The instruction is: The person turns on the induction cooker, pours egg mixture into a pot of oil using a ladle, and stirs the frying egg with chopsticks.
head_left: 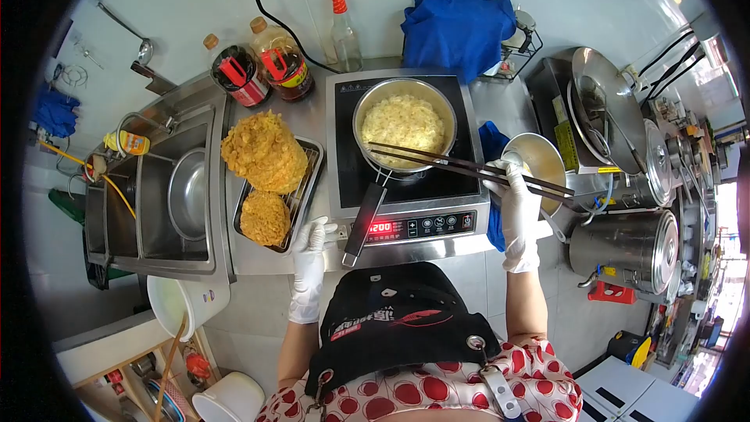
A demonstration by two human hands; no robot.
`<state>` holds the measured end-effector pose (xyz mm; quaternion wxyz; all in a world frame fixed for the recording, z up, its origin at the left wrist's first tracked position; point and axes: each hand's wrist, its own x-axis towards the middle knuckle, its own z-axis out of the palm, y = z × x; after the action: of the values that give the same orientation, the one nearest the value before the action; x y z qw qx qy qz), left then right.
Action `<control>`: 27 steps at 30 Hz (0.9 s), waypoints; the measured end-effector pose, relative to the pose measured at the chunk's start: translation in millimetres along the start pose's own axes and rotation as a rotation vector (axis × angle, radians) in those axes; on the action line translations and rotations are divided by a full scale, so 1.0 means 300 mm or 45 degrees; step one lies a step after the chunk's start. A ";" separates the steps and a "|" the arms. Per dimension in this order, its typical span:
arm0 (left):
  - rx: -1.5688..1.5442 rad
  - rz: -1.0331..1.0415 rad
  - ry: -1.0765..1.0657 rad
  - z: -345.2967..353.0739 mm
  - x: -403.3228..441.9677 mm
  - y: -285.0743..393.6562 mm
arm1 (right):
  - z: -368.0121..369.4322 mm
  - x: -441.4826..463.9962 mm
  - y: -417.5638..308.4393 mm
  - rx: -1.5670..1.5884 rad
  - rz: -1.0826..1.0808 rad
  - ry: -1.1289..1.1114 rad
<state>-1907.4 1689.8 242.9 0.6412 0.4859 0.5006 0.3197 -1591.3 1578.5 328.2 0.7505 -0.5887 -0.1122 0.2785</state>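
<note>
My right hand (pixel 516 203), in a white glove, is closed around a pair of long dark chopsticks (pixel 461 168). Their tips reach into a steel saucepan (pixel 359 113) on the induction cooker (pixel 344 180). Pale yellow, bubbly food (pixel 402 125) fills the pan; its kind is unclear. The pan's dark handle (pixel 363 223) points toward me. My left hand (pixel 312 238), also gloved, is at the counter edge left of the handle, fingers stretched out and holding nothing. Beside it, a large golden fried piece (pixel 266 152) and a smaller one (pixel 266 219) lie on a rack tray (pixel 314 160).
Sauce bottles (pixel 285 70) and a glass bottle (pixel 345 35) stand behind. A steel sink (pixel 148 246) is at left. Right of the cooker are a light-coloured pot (pixel 551 158), a blue cloth (pixel 494 223) and a large wok (pixel 605 94). The cooker's red display is lit.
</note>
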 end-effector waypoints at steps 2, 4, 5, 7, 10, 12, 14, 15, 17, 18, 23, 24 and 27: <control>0.014 0.000 0.008 0.001 -0.001 0.001 | -0.008 0.009 -0.013 -0.025 -0.009 -0.008; 0.007 -0.006 0.016 0.002 -0.002 0.004 | -0.025 0.019 -0.019 -0.050 -0.016 -0.019; 0.006 -0.007 0.018 -0.001 -0.002 0.002 | -0.036 0.023 -0.021 0.018 -0.029 -0.004; -0.015 -0.006 -0.011 -0.007 -0.001 -0.002 | -0.077 0.034 -0.016 0.129 -0.080 -0.009; -0.023 -0.014 0.000 -0.007 0.003 -0.004 | -0.106 0.019 -0.015 0.202 -0.182 0.127; -0.021 -0.013 0.006 -0.002 0.008 -0.006 | -0.121 -0.011 -0.026 0.052 -0.242 0.162; -0.016 -0.014 0.015 0.002 0.009 -0.003 | -0.113 -0.054 -0.049 -0.212 -0.439 0.185; -0.005 -0.009 0.008 0.006 0.009 0.002 | -0.112 -0.074 -0.060 -0.260 -0.432 0.193; 0.002 -0.004 -0.002 0.018 0.006 0.019 | -0.130 -0.102 -0.049 -0.372 -0.524 0.171; -0.003 -0.010 -0.018 0.026 0.002 0.032 | -0.132 -0.114 -0.048 -0.481 -0.610 0.147; -0.029 0.018 -0.049 0.051 -0.009 0.033 | -0.101 -0.166 -0.073 -0.751 -0.805 -0.019; -0.030 0.003 -0.046 0.055 -0.014 0.034 | -0.093 -0.173 -0.076 -0.772 -0.829 -0.056; -0.012 -0.003 -0.046 0.062 -0.029 0.058 | -0.084 -0.197 -0.060 -0.891 -0.886 -0.061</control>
<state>-1890.8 1681.9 262.7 0.6529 0.4878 0.4879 0.3125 -1622.1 1522.5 347.6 0.5533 -0.7265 -0.4064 -0.0297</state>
